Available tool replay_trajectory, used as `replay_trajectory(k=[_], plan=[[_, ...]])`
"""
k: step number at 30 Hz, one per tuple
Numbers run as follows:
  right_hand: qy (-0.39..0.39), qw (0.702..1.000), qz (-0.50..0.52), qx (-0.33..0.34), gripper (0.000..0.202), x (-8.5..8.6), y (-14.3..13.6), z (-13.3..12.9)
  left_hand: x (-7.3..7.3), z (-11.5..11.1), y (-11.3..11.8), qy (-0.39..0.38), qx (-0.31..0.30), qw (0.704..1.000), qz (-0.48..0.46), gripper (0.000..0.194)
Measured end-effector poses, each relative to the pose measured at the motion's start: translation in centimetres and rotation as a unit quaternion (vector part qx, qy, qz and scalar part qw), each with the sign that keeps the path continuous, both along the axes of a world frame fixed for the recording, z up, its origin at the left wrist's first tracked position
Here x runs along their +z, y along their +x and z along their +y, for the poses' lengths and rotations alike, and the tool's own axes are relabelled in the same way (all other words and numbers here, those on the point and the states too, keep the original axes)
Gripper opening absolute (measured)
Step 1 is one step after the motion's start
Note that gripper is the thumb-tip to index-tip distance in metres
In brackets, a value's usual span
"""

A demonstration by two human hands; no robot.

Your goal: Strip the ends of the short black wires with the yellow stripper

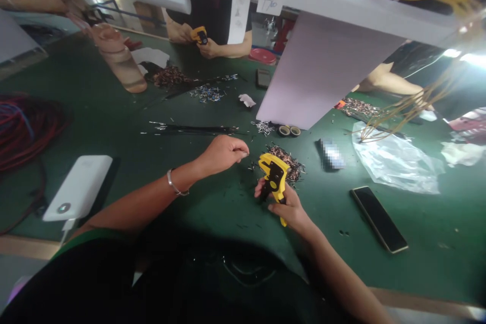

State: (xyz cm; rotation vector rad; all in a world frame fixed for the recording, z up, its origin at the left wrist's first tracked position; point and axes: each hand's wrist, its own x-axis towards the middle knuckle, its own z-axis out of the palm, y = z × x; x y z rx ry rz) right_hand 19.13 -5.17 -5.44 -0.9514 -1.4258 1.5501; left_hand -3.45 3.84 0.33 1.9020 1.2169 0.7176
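My right hand [290, 207] is wrapped round the handles of a yellow and black wire stripper [274, 178], its jaws pointing up and to the left. To its left, my left hand [224, 154] is closed in a pinch over the green table, thumb against forefinger; whatever sits between the fingertips is too small to make out. Just behind the stripper lies a pile of short copper and black wire ends [294, 164]. Beyond my left hand a bundle of black wires [201, 129] with bared ends stretches sideways on the table.
A white power bank [79, 187] with a cable lies left, near coiled red wires [26, 131]. On the right are a phone [378, 218] and a clear plastic bag [398, 162]. Tape rolls [289, 130] sit by a pale upright panel [322, 71]. Across the table, a person holds another stripper [199, 35].
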Motion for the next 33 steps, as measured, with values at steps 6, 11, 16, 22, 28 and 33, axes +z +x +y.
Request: replay_trajectory(k=[6,11,16,22,28,33], plan=[[-0.037,0.999,0.021,0.009,0.053,0.3,0.2,0.5,-0.2,0.6,-0.3,0.013,-0.034,0.999,-0.003,0.019],[-0.051,0.998,0.043,0.024,0.054,-0.1,0.2,0.8,-0.6,0.9,-0.3,0.031,-0.052,0.998,0.007,0.021],[-0.073,0.995,0.051,0.038,0.054,0.0,0.2,1.1,-0.9,1.0,-0.3,0.041,-0.08,0.996,0.01,0.021],[-0.08,0.995,0.034,0.04,0.053,0.4,0.1,1.2,-1.0,1.0,-0.2,0.038,-0.085,0.996,0.011,0.022],[-0.068,0.996,0.015,0.048,0.051,0.5,0.1,1.3,-0.8,1.1,-0.2,0.02,-0.085,0.996,-0.014,0.019],[-0.052,0.997,0.003,0.057,0.053,0.2,0.3,1.4,-0.6,1.1,-0.2,-0.049,-0.074,0.994,-0.068,0.014]])
